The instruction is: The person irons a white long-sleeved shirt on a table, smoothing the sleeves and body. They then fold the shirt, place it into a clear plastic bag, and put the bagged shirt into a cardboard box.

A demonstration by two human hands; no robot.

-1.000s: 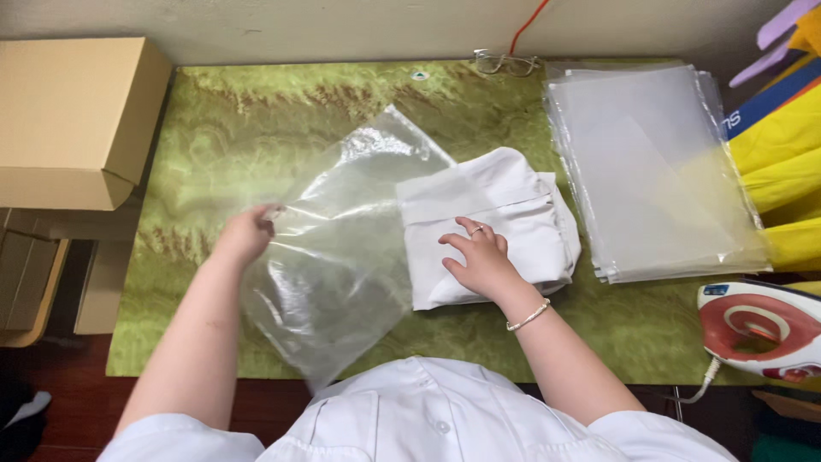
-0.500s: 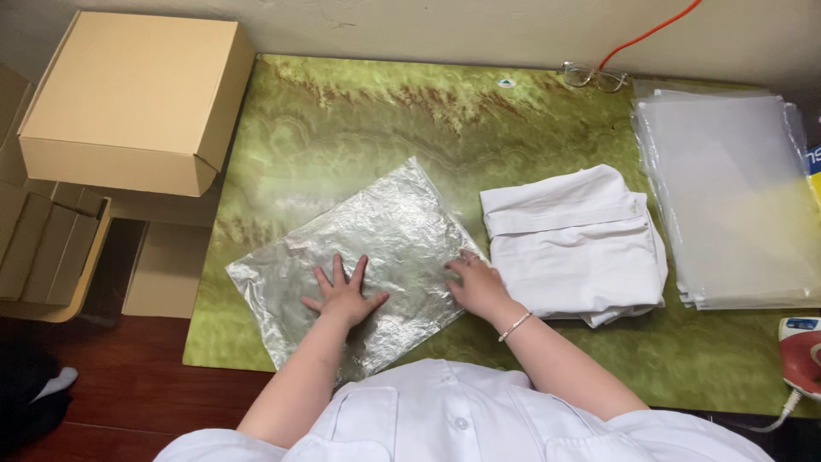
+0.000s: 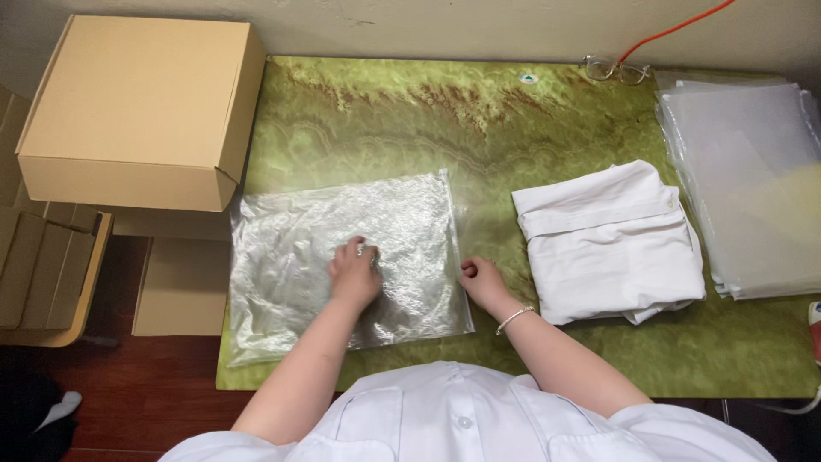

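A clear crinkled plastic bag [image 3: 291, 257] lies flat on the left part of the green marbled table [image 3: 479, 128]. My left hand [image 3: 355, 274] presses on the bag's middle, fingers curled down onto the film. At the bag's right edge my right hand [image 3: 481, 281] pinches the rim, a thin bracelet on its wrist. A folded white shirt [image 3: 607, 244] rests on the table to the right of that hand, apart from it.
A stack of clear plastic bags [image 3: 753, 180] sits at the far right. A closed cardboard box [image 3: 137, 107] stands left of the table, with flat cardboard [image 3: 43, 274] below it. Eyeglasses [image 3: 616, 70] and an orange cable [image 3: 684, 26] lie at the back edge.
The bag went from being held up near the shirt to lying flat on the left. Both hands left the shirt; my left hand slid toward the bag's middle and my right to its right edge.
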